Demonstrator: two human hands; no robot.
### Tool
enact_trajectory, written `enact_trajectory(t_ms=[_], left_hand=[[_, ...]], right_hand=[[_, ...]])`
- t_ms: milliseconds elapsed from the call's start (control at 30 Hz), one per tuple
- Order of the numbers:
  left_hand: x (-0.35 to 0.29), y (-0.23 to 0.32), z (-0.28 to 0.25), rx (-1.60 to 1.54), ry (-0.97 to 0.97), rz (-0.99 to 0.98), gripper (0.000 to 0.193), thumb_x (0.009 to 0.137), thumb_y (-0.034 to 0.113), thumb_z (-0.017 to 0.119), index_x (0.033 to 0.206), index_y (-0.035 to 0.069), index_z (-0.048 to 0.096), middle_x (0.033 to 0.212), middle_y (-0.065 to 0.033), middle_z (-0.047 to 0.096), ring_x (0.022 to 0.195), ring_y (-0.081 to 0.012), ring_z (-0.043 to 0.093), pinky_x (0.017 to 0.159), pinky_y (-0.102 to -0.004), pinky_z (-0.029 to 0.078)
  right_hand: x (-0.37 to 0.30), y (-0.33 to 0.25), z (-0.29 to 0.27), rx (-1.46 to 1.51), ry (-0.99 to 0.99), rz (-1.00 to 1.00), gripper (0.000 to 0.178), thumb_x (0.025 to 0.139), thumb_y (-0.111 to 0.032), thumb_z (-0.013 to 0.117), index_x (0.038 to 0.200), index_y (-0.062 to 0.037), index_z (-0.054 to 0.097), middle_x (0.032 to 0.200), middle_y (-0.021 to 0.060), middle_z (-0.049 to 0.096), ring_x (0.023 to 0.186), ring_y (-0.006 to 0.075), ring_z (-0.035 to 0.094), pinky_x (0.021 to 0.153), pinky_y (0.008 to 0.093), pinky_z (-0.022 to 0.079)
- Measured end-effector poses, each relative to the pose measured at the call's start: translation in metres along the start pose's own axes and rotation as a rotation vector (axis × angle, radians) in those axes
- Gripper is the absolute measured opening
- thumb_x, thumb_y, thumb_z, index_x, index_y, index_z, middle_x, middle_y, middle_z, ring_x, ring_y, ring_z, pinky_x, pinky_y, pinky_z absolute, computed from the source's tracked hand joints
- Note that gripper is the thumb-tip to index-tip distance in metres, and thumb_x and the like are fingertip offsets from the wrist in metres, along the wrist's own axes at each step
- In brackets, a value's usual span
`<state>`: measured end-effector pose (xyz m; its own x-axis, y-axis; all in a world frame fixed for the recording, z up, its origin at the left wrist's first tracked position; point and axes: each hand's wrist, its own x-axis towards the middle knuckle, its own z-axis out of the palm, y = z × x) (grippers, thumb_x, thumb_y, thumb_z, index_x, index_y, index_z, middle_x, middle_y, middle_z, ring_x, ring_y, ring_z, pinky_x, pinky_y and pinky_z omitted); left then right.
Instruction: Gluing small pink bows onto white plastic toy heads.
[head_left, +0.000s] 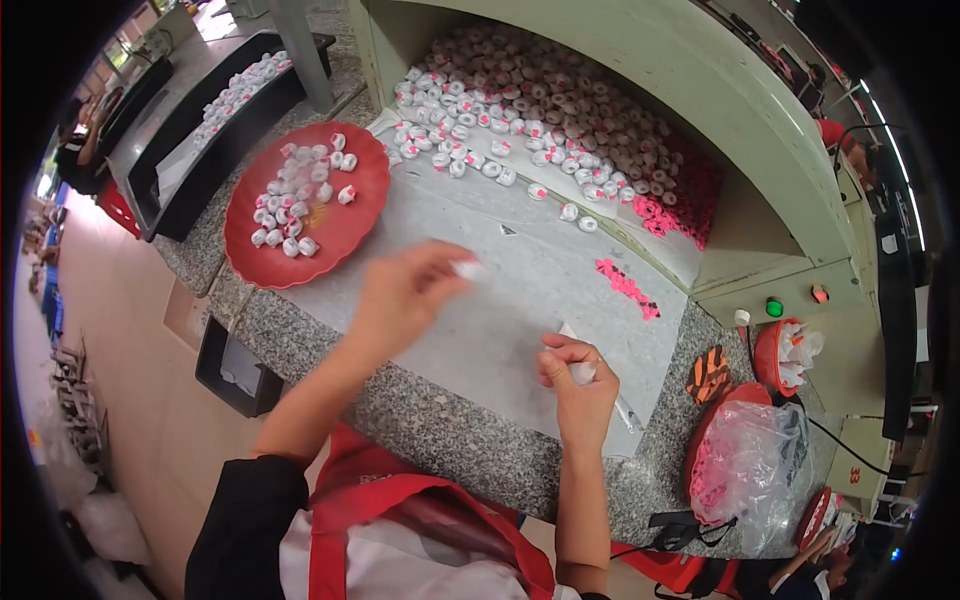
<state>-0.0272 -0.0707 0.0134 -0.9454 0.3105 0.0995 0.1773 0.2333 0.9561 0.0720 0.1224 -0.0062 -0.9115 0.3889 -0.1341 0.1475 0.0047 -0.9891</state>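
My left hand is over the left middle of the grey-white sheet, slightly blurred. Its thumb and fingers pinch a small white piece. Farther right, my right hand is closed around a slim white cone-like bag; its pointed end shows above the fingers and a clear tail below. A white lump shows between those fingers, and I cannot tell whether it belongs to the bag. Pink cut-out pieces lie in a strip beyond my right hand. A red scalloped plate holds small white rounded pieces with pink spots.
An open-fronted cabinet at the back holds many similar white pieces and pink ones. Black trays stand at left, a black bin below. Right are a red basket and a clear plastic bag.
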Motion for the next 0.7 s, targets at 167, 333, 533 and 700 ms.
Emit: enact_trajectory(t_ms=[167, 333, 533, 700], left_hand=[[0.039, -0.029, -0.071, 0.866, 0.504, 0.166, 0.024, 0.071, 0.003, 0.06, 0.095, 0.007, 0.06, 0.088, -0.01, 0.058, 0.072, -0.0215, 0.059, 0.064, -0.0301, 0.047], [0.12, -0.041, 0.017, 0.79, 0.335, 0.307, 0.019, 0.068, 0.013, 0.064, 0.082, 0.002, 0.058, 0.082, -0.0146, 0.053, 0.076, -0.031, 0.057, 0.063, -0.0386, 0.048], [0.146, -0.071, 0.058, 0.856, 0.426, 0.217, 0.016, 0.065, 0.004, 0.063, 0.078, -0.002, 0.056, 0.088, -0.0191, 0.046, 0.072, -0.031, 0.058, 0.06, -0.0383, 0.049], [0.075, -0.021, 0.038, -0.082, 0.01, -0.016, 0.025, 0.073, 0.006, 0.063, 0.096, 0.001, 0.056, 0.095, -0.01, 0.056, 0.083, -0.0203, 0.059, 0.068, -0.0329, 0.05]], right_hand=[[0.007, 0.009, -0.003, 0.009, -0.125, 0.273, 0.016, 0.073, -0.003, 0.063, 0.086, 0.0006, 0.054, 0.077, 0.0052, 0.055, 0.059, 0.0098, 0.054, 0.052, 0.0225, 0.047], [-0.001, 0.01, 0.012, 0.083, -0.271, 0.282, 0.022, 0.073, -0.002, 0.06, 0.093, -0.0021, 0.049, 0.076, 0.0042, 0.052, 0.057, 0.0114, 0.053, 0.051, 0.0232, 0.046], [-0.006, 0.021, 0.008, -0.037, -0.252, 0.137, 0.032, 0.073, 0.002, 0.054, 0.101, -0.005, 0.041, 0.08, 0.0041, 0.049, 0.063, 0.0131, 0.054, 0.053, 0.0241, 0.046], [-0.003, 0.015, -0.014, -0.015, -0.195, -0.058, 0.036, 0.071, 0.004, 0.055, 0.103, -0.0037, 0.04, 0.081, 0.0056, 0.05, 0.068, 0.0165, 0.056, 0.059, 0.0248, 0.047]])
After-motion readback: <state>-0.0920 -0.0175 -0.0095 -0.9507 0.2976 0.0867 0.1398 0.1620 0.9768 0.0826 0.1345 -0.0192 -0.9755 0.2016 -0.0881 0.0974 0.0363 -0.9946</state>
